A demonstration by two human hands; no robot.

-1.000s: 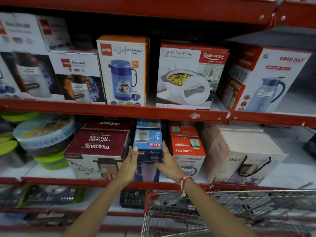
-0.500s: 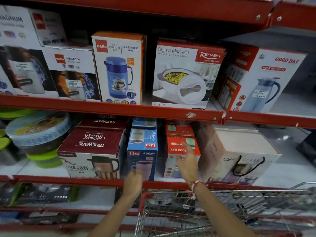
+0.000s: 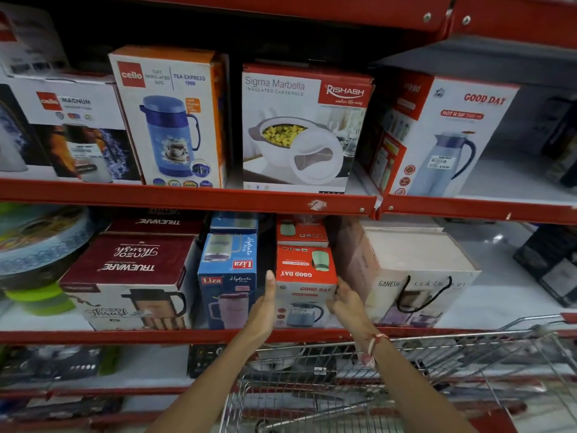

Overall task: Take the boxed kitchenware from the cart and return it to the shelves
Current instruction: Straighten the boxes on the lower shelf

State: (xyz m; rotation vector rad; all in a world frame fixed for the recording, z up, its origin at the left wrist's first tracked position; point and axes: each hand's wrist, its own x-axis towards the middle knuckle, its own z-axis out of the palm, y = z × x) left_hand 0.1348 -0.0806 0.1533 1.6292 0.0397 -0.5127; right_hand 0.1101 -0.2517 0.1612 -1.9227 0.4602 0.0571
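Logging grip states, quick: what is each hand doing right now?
Left hand: open, flat against the left side of the Good Day box.
Right hand: open, fingers at the box's right edge; actual grip cannot be told.

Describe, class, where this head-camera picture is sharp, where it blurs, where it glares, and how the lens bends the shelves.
Head view: the Sigma Marbella box prints sharp at centre; the round containers at the left edge and the cart below smear; glare whitens the bare shelf at right; wide-angle distortion bows the red shelf rail; the top shelf's back is in deep shadow.
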